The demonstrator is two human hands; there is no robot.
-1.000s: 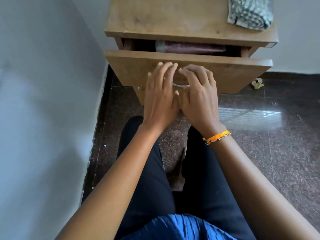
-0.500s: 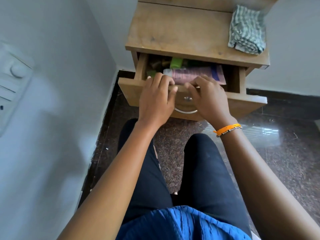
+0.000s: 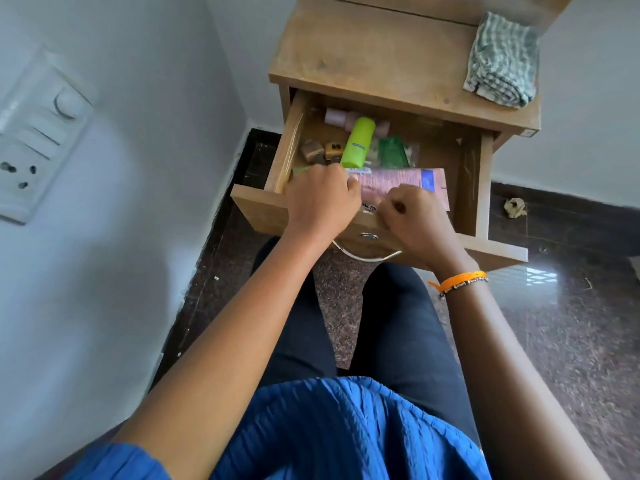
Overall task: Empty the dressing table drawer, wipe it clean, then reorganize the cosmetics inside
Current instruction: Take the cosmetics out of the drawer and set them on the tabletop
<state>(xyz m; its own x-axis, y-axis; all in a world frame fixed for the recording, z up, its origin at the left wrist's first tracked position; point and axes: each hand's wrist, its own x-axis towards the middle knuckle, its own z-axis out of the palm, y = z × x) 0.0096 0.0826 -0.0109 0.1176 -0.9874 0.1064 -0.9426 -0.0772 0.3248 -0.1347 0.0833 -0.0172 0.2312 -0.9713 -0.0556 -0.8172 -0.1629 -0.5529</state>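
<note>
Both your hands reach into the open drawer [image 3: 471, 188]: left hand [image 3: 320, 199] and right hand [image 3: 412, 220] curl closed around the pink packet [image 3: 398, 181].

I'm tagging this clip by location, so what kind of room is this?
Probably a bedroom or dressing corner in a home. A small wooden dressing table stands against plain walls, its open drawer holds cosmetics such as a green bottle, and a wall switchboard hangs beside it.

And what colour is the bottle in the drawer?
Bright lime green bottle, seen in the head view.
</note>
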